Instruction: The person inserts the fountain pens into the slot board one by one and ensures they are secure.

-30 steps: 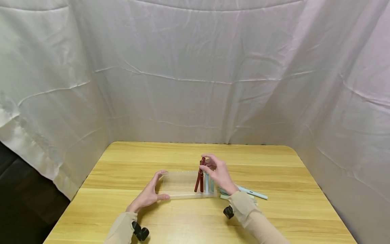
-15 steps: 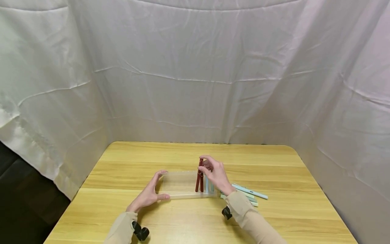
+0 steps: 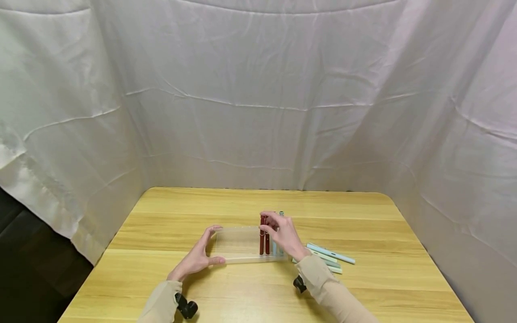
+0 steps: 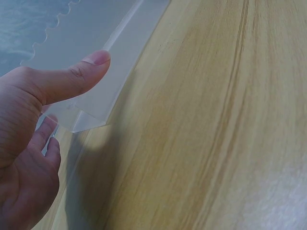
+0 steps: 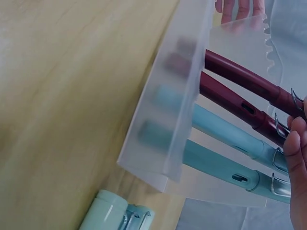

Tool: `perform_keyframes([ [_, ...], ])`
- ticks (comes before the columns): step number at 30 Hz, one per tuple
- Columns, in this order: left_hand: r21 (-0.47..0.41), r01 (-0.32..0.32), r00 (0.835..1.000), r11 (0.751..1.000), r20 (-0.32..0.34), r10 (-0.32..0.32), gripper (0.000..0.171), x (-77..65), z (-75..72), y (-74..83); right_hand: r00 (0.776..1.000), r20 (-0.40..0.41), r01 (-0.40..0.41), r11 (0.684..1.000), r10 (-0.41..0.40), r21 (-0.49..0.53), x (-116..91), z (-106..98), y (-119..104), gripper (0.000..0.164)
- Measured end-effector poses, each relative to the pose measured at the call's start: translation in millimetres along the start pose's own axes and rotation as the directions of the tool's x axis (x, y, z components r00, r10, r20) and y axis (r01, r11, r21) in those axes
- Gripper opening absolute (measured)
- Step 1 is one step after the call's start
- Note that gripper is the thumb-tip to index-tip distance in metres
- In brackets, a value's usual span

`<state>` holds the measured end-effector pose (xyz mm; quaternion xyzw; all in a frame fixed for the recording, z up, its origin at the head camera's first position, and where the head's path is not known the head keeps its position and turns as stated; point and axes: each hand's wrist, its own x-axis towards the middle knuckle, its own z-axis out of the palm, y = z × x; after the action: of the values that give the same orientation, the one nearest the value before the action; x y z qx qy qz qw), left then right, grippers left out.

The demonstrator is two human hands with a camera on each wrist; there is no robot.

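Note:
A clear plastic pen stand [image 3: 238, 244] with a notched back edge lies on the table. My left hand [image 3: 198, 258] grips its left end, thumb on the front ledge and fingers at the back. My right hand [image 3: 284, 231] holds the upper, clip end of a dark red pen [image 3: 261, 242], whose lower end sits in the stand's front ledge. Right beside it leans a second dark red pen [image 5: 230, 100]. Then come a light blue pen [image 5: 230, 134] and a teal pen [image 5: 216, 163], all parallel with wire clips. In the right wrist view, the fingertips partly hide the clip ends.
Several loose pale blue and green pens [image 3: 335, 254] lie in a small pile right of the stand, near my right forearm. The wooden table [image 3: 242, 296] is bordered at the back and sides by a grey-white curtain [image 3: 242, 134].
The held red pen has swung from a slant across its neighbour to nearly parallel, left of it. My right hand moved slightly left and down. The left hand and stand stayed put.

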<state>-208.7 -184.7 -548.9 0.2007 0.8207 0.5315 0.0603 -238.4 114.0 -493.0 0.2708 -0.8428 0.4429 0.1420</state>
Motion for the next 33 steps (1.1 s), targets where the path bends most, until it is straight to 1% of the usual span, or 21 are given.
perform_keyframes([
  [3,-0.003,-0.001,1.0,1.0,0.001,0.001,0.095,0.1,-0.3,-0.3,1.0,0.001,0.021,1.0,-0.021,-0.015,-1.1,0.5,0.5,0.038],
  [6,-0.003,0.002,1.0,1.0,0.002,-0.002,0.096,-0.2,-0.4,-0.2,0.997,-0.016,0.074,0.996,-0.075,-0.059,-2.3,0.5,0.4,0.037],
  [10,0.001,0.009,1.0,1.0,0.001,-0.009,0.095,-0.5,-0.5,0.3,0.988,-0.044,0.138,0.979,-0.146,-0.15,-2.9,0.6,0.8,0.039],
  [12,0.001,0.012,1.0,1.0,0.001,-0.012,0.095,-0.7,-0.5,0.8,0.987,-0.041,0.146,0.97,-0.156,-0.195,-2.5,0.5,0.6,0.04],
  [14,0.0,0.013,1.0,1.0,0.003,-0.013,0.094,-1.0,-0.6,1.3,0.99,-0.023,0.129,0.965,-0.138,-0.228,-1.4,0.1,-0.4,0.041],
  [17,-0.002,0.016,1.0,1.0,0.004,-0.016,0.094,-1.2,-0.8,1.7,0.998,0.02,0.062,0.965,-0.058,-0.253,0.3,-1.1,-3.2,0.042],
  [20,0.0,0.017,1.0,1.0,0.004,-0.017,0.094,-1.2,-0.8,1.6,0.998,0.057,-0.008,0.964,0.024,-0.266,1.7,-1.9,-5.2,0.044],
  [22,0.001,0.016,1.0,1.0,0.004,-0.016,0.095,-1.1,-0.8,1.4,0.995,0.075,-0.038,0.964,0.059,-0.264,2.1,-1.9,-5.9,0.046],
  [29,-0.003,0.014,1.0,1.0,0.007,-0.014,0.095,-1.1,-0.8,1.7,0.984,0.109,-0.112,0.963,0.143,-0.246,4.1,-0.3,-8.0,0.052],
  [33,-0.002,0.015,1.0,1.0,0.004,-0.015,0.095,-0.8,-0.6,1.2,0.979,0.116,-0.135,0.962,0.166,-0.238,4.4,0.3,-8.2,0.053],
])
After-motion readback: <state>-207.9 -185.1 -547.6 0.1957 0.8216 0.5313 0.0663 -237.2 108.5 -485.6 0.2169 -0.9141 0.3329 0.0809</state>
